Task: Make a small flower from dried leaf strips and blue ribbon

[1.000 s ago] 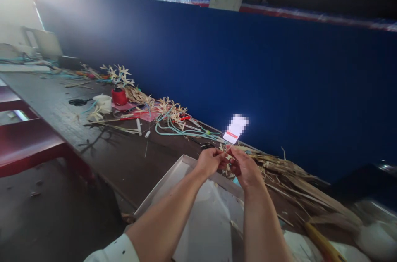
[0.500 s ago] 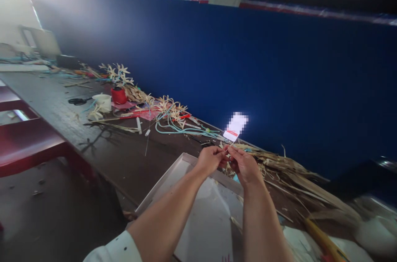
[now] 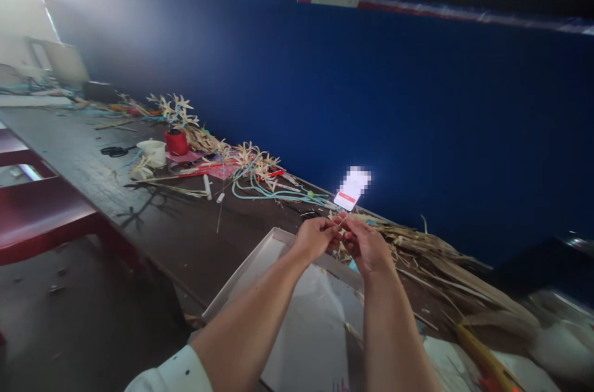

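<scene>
My left hand [image 3: 315,238] and my right hand [image 3: 370,248] meet over the far edge of a shallow white box lid [image 3: 309,318]. Between their fingertips is a thin pale strip [image 3: 342,222], too small to make out well. The left fingers are closed in a pinch on it. Thumb and forefinger of the right hand also close around it, partly hidden. Just beyond the fingers a lit phone [image 3: 346,200] leans against the blue partition. Dried husk strips [image 3: 417,236] lie to the right of my hands.
Bundled pale husk flowers [image 3: 255,160], light-blue cords [image 3: 269,196], a red thread spool [image 3: 176,142], a white cup [image 3: 153,153] and black scissors [image 3: 117,150] line the table. A yellow-handled tool [image 3: 485,355] lies near right. Dark red chairs [image 3: 46,213] stand left.
The right fingertips have shifted slightly and opened a little, so more of the thin pale strip shows. The left hand has hardly moved.
</scene>
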Available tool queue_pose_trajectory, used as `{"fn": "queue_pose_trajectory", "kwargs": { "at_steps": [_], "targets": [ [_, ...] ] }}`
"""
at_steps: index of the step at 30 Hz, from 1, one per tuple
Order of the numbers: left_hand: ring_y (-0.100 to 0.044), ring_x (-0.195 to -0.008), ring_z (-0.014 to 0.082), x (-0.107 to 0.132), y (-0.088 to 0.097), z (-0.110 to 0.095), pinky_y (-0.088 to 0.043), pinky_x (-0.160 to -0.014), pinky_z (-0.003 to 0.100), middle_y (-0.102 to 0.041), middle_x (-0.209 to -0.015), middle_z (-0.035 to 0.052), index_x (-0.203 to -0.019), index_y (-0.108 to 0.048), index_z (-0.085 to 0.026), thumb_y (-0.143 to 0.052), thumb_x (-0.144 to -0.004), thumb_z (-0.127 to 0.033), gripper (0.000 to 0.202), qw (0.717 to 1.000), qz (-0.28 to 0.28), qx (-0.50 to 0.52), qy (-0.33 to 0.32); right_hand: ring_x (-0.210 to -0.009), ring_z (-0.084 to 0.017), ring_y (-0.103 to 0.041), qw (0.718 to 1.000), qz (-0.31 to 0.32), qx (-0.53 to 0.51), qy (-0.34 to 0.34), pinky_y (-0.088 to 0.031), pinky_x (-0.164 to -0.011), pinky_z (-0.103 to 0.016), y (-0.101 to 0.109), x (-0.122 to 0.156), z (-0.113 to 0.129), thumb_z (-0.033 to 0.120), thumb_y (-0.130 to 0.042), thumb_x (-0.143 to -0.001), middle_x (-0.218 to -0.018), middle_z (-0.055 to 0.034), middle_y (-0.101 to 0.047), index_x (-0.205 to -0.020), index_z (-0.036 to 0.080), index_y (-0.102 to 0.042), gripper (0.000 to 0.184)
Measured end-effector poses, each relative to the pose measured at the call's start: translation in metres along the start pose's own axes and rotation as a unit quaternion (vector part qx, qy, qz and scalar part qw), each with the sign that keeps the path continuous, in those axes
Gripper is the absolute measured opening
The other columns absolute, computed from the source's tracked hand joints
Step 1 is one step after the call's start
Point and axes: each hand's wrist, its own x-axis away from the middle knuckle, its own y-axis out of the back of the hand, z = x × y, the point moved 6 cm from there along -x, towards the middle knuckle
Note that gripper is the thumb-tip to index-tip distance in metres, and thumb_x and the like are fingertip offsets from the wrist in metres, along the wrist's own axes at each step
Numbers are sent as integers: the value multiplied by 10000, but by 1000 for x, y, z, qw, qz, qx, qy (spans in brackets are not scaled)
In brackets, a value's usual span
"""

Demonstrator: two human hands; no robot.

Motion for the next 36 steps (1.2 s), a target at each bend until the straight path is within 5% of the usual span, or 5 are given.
{"fn": "queue_pose_trajectory", "kwargs": {
  "at_steps": [13, 22, 29, 36],
  "targets": [
    [-565, -509, 70, 2, -5, 0, -482, -540, 194, -637, -633, 21, -761, -615, -106, -586, -791, -215, 117, 999, 20, -37, -5, -442, -46, -423, 999, -41, 9, 11, -282, -337, -168, 8, -4, 0, 384, -753, -588, -797, -40, -688, -750, 171, -710, 271],
    [-549, -466, 56, 0, -3, 0, -480, -521, 185, -626, -602, 10, -720, -593, -99, -593, -787, -183, 107, 999, 6, 33, 12, -495, -68, -508, 1000, 17, 0, -22, -374, -384, -168, -1, 7, 6, 499, -697, -675, -960, -77, -687, -1020, 202, -643, 459],
    [-556, -469, 57, 1, -2, -1, -468, -500, 166, -609, -560, -10, -734, -597, -103, -558, -800, -132, 82, 999, 2, 35, 23, -412, -45, -331, 996, 34, 84, -14, -225, -362, -170, -2, 3, -1, 405, -768, -587, -494, 48, -482, -869, 170, -701, 373],
    [-546, -471, 59, 1, -3, -2, -475, -503, 176, -615, -567, 1, -785, -644, -93, -551, -806, -151, 111, 1000, 1, 20, 21, -403, -47, -302, 993, -2, 122, -2, -194, -380, -196, 3, 0, -3, 426, -783, -532, -494, 41, -485, -811, 152, -700, 400]
  ]
}}
